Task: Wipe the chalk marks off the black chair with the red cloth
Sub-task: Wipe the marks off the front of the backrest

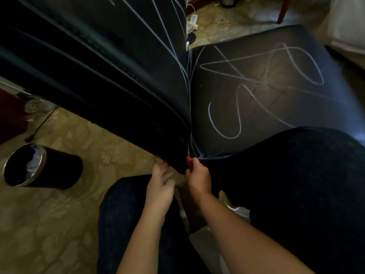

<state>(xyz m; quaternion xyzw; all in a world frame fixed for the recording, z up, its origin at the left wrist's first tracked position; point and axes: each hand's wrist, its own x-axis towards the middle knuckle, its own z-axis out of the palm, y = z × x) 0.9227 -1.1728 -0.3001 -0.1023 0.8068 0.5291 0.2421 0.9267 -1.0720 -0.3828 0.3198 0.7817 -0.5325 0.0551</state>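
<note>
The black chair [276, 62] fills the upper view, its backrest [110, 62] at left and its seat at right. White chalk marks [262, 80] loop over the seat and streak the backrest. My right hand [198, 177] grips a small piece of red cloth [189, 162] at the near corner where backrest meets seat. Only a sliver of the cloth shows between my fingers. My left hand [161, 186] sits beside it with relaxed fingers touching the bottom edge of the backrest.
A black waste bin [43, 167] with a metal rim and a liner stands on the patterned floor at left. A power strip [192, 19] and cables lie behind the chair. My dark-trousered knees are below and right of the hands.
</note>
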